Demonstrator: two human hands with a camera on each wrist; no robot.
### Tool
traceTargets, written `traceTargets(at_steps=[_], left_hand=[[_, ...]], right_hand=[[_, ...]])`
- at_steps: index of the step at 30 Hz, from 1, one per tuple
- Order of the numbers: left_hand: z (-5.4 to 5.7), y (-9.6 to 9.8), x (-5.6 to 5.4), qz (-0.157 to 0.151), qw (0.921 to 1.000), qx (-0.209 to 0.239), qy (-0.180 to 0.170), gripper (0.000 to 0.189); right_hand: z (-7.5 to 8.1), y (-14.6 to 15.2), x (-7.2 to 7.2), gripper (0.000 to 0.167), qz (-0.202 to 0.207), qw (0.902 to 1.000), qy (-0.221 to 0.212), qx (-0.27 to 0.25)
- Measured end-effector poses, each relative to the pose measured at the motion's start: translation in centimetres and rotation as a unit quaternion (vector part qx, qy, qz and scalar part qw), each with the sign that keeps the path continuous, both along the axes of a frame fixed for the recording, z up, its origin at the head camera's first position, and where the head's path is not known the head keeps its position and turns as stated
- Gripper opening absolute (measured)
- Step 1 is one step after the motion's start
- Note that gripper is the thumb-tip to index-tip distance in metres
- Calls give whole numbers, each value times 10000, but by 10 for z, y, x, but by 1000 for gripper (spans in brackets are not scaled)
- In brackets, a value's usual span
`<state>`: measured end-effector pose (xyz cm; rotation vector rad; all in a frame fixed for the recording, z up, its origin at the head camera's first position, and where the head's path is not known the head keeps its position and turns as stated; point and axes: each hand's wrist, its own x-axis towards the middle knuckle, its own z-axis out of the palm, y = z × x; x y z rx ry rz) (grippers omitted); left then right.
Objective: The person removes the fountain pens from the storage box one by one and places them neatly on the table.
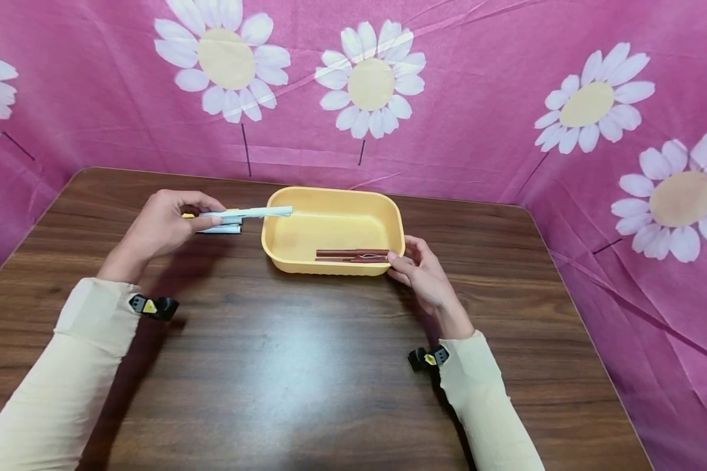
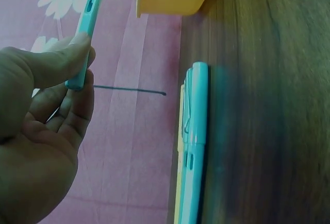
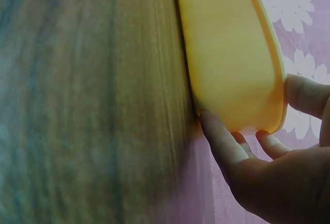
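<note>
A light turquoise pen with a metal clip is pinched between the thumb and fingers of my left hand, its far end overlapping the left rim of a yellow plastic bin in the head view. Below that hand, more turquoise pens lie on the table with a yellow pen alongside, partly hidden. Two dark red pens lie inside the bin along its near wall. My right hand grips the bin's near right corner, thumb at the rim and fingers against the outer wall.
The bin stands on a dark wood-grain table near its back edge. Behind and to the right hangs a pink cloth with large white flowers. A small black camera strap sits at each wrist.
</note>
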<state>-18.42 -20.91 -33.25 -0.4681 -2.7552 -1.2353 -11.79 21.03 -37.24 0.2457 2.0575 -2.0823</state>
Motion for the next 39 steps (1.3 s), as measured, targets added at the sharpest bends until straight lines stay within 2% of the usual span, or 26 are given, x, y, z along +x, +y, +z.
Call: traceTargets(at_steps=[5,13,24,29,39], left_hand=[[-4,-7,1,-62,9999,139,-18,11],[-10,-22,6,78,9993,214,-300,16],[-16,-42,15,181,9993,194,-252,16],[-23,-51,16,228,9992,139,-296,18],[-37,-68,16,359,9976,367,-454,17]], right_hand=[[1,0,0,55,-5,10000,6,-19],[1,0,0,55,8,10000,-4,-31],[1,0,-1,55,3,10000,-42,-35],[3,1,-2,55,11,10000,-14,17],[3,-1,0,55,-11,10000,-40,-31]])
